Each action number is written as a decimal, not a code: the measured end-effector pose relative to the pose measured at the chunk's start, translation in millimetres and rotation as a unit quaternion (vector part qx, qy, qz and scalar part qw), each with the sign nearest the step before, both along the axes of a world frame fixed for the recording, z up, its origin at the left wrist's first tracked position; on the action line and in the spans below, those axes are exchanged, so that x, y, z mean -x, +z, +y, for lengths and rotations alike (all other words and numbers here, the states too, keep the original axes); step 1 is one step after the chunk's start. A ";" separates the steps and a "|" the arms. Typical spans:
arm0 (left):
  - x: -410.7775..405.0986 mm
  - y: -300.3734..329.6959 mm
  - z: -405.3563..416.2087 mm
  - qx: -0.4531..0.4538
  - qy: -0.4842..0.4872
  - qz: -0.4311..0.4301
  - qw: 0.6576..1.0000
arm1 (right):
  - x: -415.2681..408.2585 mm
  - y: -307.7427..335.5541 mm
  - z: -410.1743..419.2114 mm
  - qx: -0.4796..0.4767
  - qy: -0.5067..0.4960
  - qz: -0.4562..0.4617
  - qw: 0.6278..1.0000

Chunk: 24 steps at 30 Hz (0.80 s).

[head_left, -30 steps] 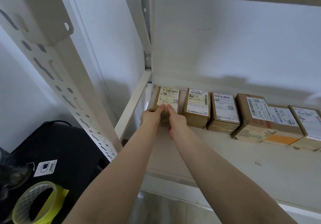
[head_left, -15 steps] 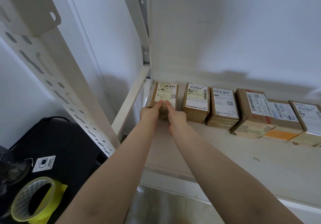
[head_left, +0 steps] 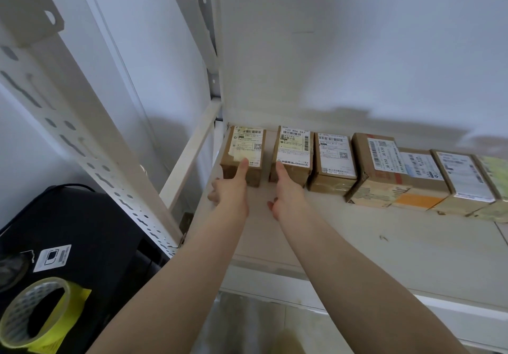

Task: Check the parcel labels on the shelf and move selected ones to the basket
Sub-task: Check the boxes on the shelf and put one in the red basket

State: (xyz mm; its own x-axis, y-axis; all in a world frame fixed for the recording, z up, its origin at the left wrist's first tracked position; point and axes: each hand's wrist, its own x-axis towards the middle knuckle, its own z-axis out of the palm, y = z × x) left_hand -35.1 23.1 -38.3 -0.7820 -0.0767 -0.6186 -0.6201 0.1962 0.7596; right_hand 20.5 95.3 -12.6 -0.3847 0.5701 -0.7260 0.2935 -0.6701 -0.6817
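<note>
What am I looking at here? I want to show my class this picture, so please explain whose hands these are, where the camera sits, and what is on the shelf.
The camera is worn on a person's head, looking down at their own bare arms. No machine is involved. The left hand touches the leftmost parcel with a straight finger; the right hand touches the second parcel likewise. Neither parcel is gripped. More labelled cardboard parcels line the white shelf. A tape roll lies lower left.
</note>
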 end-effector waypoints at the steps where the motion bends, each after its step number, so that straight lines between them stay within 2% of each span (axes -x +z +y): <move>1: -7.5 2.3 2.9 -0.009 0.009 -0.016 1.000 | -1.8 -0.2 3.6 0.003 -0.003 -0.003 1.000; 4: -27.1 3.3 16.7 -0.110 0.051 -0.069 0.990 | -9.2 1.9 15.2 0.009 -0.009 0.002 1.000; 7: -40.2 11.4 36.1 -0.196 0.014 -0.116 0.974 | -13.0 2.3 24.0 0.016 0.003 0.017 1.000; 9: -41.6 17.8 48.4 -0.213 -0.019 -0.126 0.969 | -15.3 4.4 27.2 0.036 -0.038 0.030 0.998; 13: -34.8 28.8 67.3 -0.210 -0.055 -0.142 0.966 | -11.5 1.6 33.8 0.051 -0.083 0.063 0.993; 18: -25.2 25.5 87.3 -0.182 -0.033 -0.120 0.975 | -5.7 -3.1 44.6 0.048 -0.079 0.082 0.992; 22: 3.3 -36.2 113.8 -0.128 -0.013 -0.111 0.986 | -10.5 -3.0 51.1 0.053 -0.071 0.078 0.993; 24: 4.5 -42.8 115.4 -0.114 -0.001 -0.106 0.988 | -14.8 -3.2 52.0 0.058 -0.055 0.079 0.994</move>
